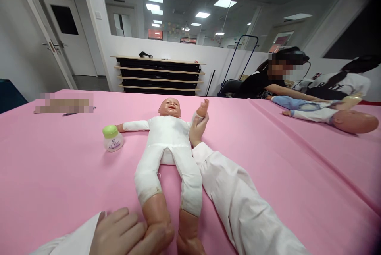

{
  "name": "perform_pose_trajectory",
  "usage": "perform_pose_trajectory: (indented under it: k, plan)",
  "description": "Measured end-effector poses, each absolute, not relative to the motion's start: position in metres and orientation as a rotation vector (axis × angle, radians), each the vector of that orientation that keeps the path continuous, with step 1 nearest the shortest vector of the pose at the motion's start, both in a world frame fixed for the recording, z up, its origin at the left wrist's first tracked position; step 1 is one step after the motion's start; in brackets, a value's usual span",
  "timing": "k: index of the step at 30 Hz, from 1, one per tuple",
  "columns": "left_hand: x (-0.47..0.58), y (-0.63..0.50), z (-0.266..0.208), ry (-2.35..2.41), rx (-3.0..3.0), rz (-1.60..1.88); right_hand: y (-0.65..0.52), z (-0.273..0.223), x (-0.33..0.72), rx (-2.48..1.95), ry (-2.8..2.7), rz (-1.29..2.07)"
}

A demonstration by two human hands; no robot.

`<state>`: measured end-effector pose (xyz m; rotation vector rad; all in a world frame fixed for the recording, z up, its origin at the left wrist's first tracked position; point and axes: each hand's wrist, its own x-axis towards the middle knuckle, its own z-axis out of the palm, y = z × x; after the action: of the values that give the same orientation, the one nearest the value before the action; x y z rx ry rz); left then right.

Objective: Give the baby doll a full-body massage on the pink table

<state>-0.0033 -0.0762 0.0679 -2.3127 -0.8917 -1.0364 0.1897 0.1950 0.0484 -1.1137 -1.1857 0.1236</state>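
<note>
A baby doll [168, 138] in a white cloth body lies on its back on the pink-covered table, its head away from me and its bare feet toward me. My right hand [197, 130] is closed round the doll's forearm at the right and holds it raised, the small hand pointing up. Beside the doll's foot at the lower left is my left hand [120, 233], slightly blurred. Its fingers are curled and the thumb side overlaps the foot; what they hold, if anything, is hidden. A small clear bottle [113, 143] with a green lid stands by the doll's other hand.
The pink table cover [74, 175] spreads all round. A blurred-out item [64, 103] lies at the far left. On the right, a co-worker [276, 74] reaches over another doll [342, 116], near a second person [342, 82]. A slatted shelf [160, 73] stands behind the table.
</note>
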Motion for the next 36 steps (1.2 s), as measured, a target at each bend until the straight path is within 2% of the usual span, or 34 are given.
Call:
perform_pose_trajectory:
  k: [10, 14, 17, 21, 25, 31, 36]
  plan:
    - [-0.042, -0.05, 0.09, -0.882, -2.299, -1.363, 0.182, 0.06, 0.181, -0.839, -1.975, 0.039]
    - [-0.047, -0.039, 0.075, -1.002, -2.159, -1.517, 0.178, 0.064, 0.182, -0.816, -1.996, 0.082]
    - [-0.046, -0.025, 0.061, -1.296, -2.047, -1.692, 0.176, 0.065, 0.182, -0.83, -2.009, 0.108]
    - [-0.045, -0.001, 0.052, -1.613, -2.127, -1.956, 0.176, 0.065, 0.183, -0.809, -2.031, 0.108]
    - [-0.044, 0.016, 0.051, -1.8, -2.253, -2.033, 0.181, 0.06, 0.183, -0.803, -2.038, 0.074]
    - [-0.045, 0.018, 0.047, -1.784, -2.247, -2.069, 0.186, 0.056, 0.183, -0.763, -2.008, 0.038]
    - [-0.047, 0.011, 0.046, -1.575, -2.175, -2.137, 0.181, 0.053, 0.18, -0.796, -1.792, 0.057]
